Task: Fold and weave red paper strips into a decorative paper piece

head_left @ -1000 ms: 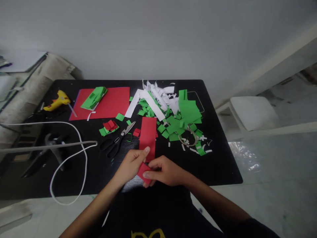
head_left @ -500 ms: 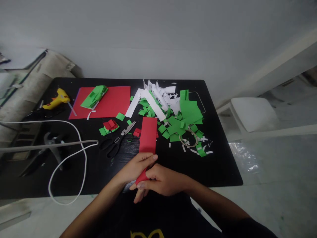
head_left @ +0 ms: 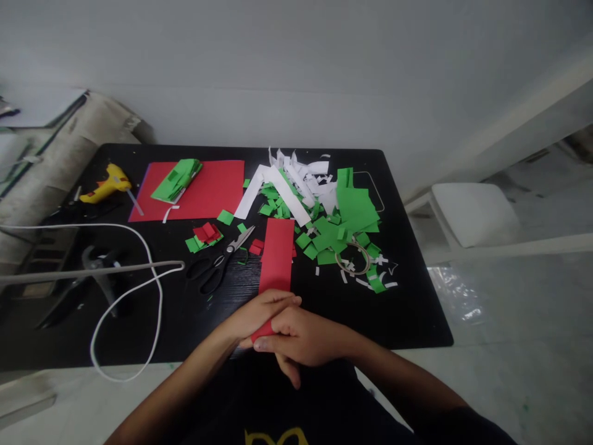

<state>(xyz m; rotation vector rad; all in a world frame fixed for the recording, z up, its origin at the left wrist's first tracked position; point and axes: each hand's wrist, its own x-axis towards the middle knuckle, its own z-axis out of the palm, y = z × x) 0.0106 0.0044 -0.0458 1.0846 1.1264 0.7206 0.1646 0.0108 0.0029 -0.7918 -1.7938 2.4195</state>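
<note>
A long red paper strip [head_left: 277, 256] stretches away from me over the black table's front part. My left hand [head_left: 262, 310] is closed around its near end, with the thumb lying across the top. My right hand [head_left: 301, 337] grips the folded near end of the same strip, thumb pressed on it, close against the left hand. Part of the strip is hidden under both hands. Black-handled scissors [head_left: 227, 256] lie half open to the left of the strip. Small red paper pieces [head_left: 256, 247] show beside it.
White paper strips [head_left: 290, 194] and green paper scraps [head_left: 356, 210] are heaped at the back right, with a tape ring [head_left: 353, 258]. Red sheets [head_left: 208, 191] carry folded green paper [head_left: 178, 179]. At left are a yellow glue gun [head_left: 109, 184] and a looping white cable [head_left: 160, 296].
My left fingers have slid slightly right over the strip. The fingers below the right hand have shifted right and down. The strip stays in nearly the same place.
</note>
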